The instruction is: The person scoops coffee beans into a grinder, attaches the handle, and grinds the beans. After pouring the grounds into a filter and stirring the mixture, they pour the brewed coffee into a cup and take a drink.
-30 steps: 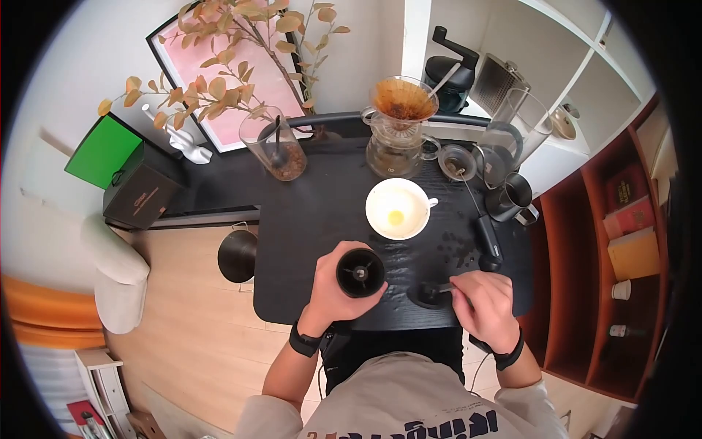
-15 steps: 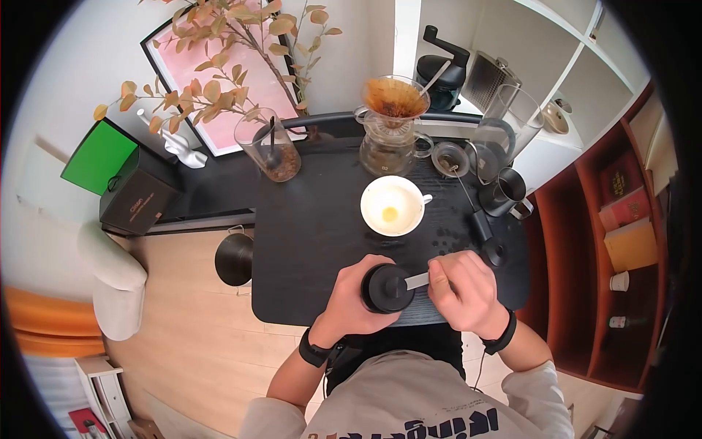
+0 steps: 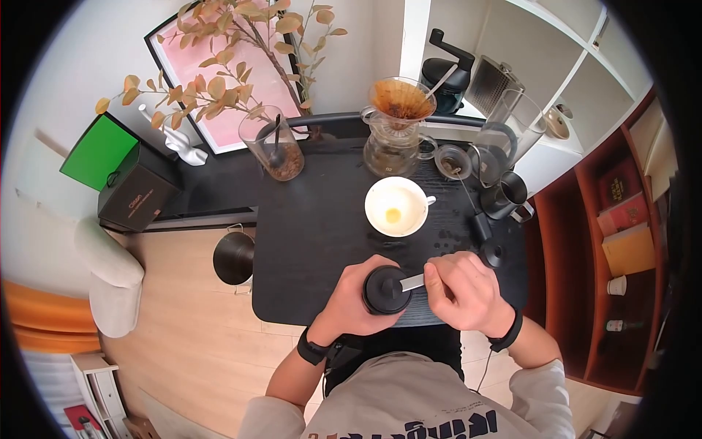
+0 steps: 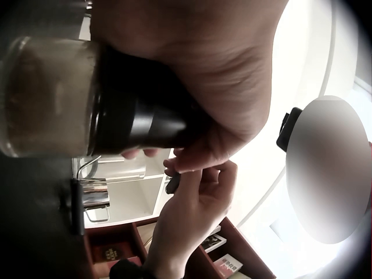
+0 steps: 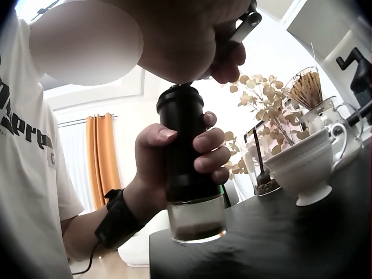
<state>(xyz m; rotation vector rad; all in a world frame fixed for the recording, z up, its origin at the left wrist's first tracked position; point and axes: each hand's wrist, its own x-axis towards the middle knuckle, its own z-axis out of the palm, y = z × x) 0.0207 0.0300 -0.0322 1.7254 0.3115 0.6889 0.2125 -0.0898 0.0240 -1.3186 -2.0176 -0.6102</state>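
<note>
My left hand [image 3: 349, 301] wraps round the black body of a manual coffee grinder [image 5: 181, 148], held upright above the front of the table. Its clear bottom cup [image 5: 196, 216] shows brown grounds inside. A black lid [image 3: 385, 289] caps the grinder, and a flat metal crank [image 3: 413, 282] sticks out from it to the right. At the crank's outer end are the curled fingers of my right hand [image 3: 466, 290], gripping it; the knob is mostly hidden. Beyond the hands stands a white cup [image 3: 411, 196] with a little yellowish liquid at its bottom.
A glass server [image 3: 390, 159] carries a dripper with a stained paper filter [image 3: 398, 99]. To its right are a metal pitcher [image 3: 504, 196] and a black-handled tool [image 3: 481, 227]. A glass jar of beans [image 3: 289, 161] stands at the back left. Water drops lie near the tool.
The grinder was open-topped and its crank lid lay on the table under my right hand; now the lid is on. The grinder has shifted slightly right and toward me.
</note>
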